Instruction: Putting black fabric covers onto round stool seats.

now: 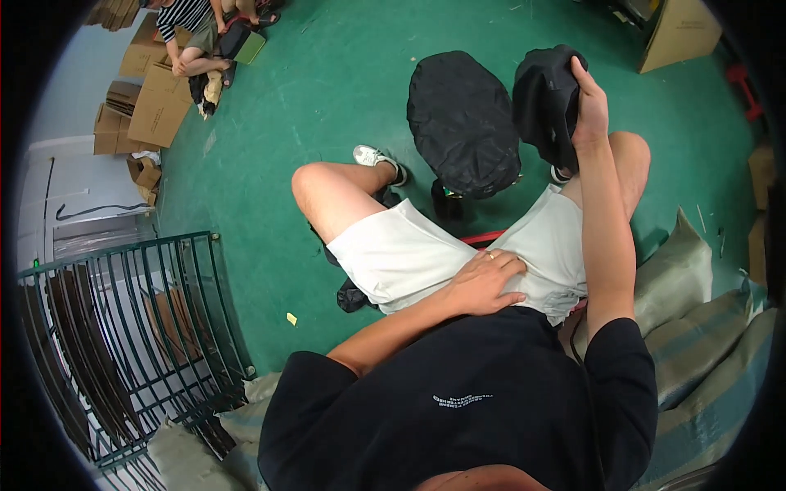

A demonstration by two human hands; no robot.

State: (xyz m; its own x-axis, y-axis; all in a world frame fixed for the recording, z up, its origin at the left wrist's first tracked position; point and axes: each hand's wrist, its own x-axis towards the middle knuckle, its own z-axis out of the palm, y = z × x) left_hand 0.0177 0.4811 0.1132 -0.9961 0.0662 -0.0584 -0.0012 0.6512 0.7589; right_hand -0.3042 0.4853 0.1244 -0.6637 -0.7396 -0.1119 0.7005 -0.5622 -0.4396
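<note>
I am looking down on a green floor (327,98), with flattened cardboard boxes (155,102) in the upper left of the frame and another person sitting among them. In the lower left a dark metal railing (123,327) is curving round a stairwell. Moving toward the centre, my left hand (485,282) is lying flat and open on the white shorts (401,254), gripping nothing. Above it, at upper centre, a large black bag (463,123) is standing on the floor between my knees. At the upper right my right hand (591,102) is closing its fingers on a bunch of black cloth (544,98), lifted just beside the bag and not touching it, as far as I can tell. To handle this well, I judge the idle hand should be coming up to steady the bag while the right keeps its grip high on the cloth. Striped sacks (696,344) are lying at lower right.
</note>
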